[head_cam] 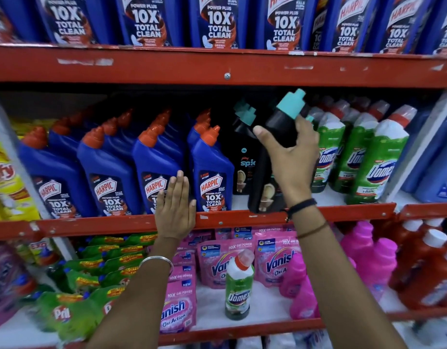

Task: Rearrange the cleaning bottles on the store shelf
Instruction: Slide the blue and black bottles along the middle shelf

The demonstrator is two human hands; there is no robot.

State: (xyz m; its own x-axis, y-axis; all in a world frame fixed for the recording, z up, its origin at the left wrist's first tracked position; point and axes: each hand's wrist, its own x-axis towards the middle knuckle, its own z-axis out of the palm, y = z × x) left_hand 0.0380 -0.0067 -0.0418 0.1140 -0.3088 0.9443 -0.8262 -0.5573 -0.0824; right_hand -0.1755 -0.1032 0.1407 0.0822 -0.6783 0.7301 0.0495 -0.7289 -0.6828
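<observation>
My right hand (pixel 291 157) grips a black bottle with a teal cap (pixel 280 132) by its neck; the bottle is tilted and its base rests at the front edge of the middle shelf (pixel 242 219). Behind it stands another black Spic bottle (pixel 244 152). My left hand (pixel 176 207) lies flat, fingers together, against the shelf edge in front of the blue Harpic bottles (pixel 212 177). To the right stand green Domex bottles (pixel 376 159). A single green Domex bottle (pixel 238 285) stands upright on the lower shelf among pink pouches.
The top shelf holds a row of large blue Harpic bottles (pixel 217 21). On the lower shelf lie pink Vanish pouches (pixel 177 308), green Pril pouches (pixel 66 313), pink bottles (pixel 368 250) and red bottles (pixel 431 268). Yellow packs (pixel 6 180) sit at far left.
</observation>
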